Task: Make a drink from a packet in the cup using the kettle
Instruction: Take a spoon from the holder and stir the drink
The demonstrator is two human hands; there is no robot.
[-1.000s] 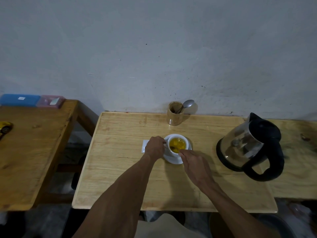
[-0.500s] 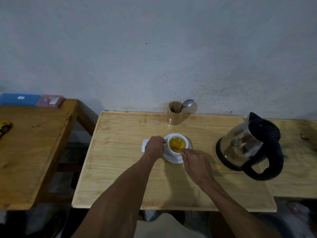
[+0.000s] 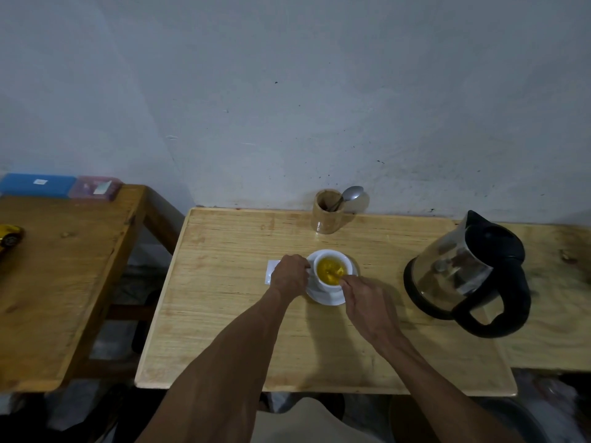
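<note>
A white cup [image 3: 332,284] full of yellow drink stands on a white saucer [image 3: 326,298] in the middle of the light wooden table [image 3: 224,314]. My left hand [image 3: 289,276] grips the cup's left side at the handle. My right hand [image 3: 367,302] pinches a thin stirrer that dips into the drink at the cup's right rim. A white packet [image 3: 271,271] lies flat just left of the cup, mostly hidden under my left hand. The steel kettle [image 3: 463,273] with a black handle stands at the right.
A wooden holder [image 3: 327,215] with a metal spoon [image 3: 350,194] stands at the table's back edge by the wall. A darker table [image 3: 64,266] on the left carries a blue box [image 3: 38,185], a pink box [image 3: 94,188] and a yellow toy car [image 3: 9,235].
My right hand has shifted slightly at the cup's rim, moving the stirrer in the drink. My left hand and the cup have stayed put.
</note>
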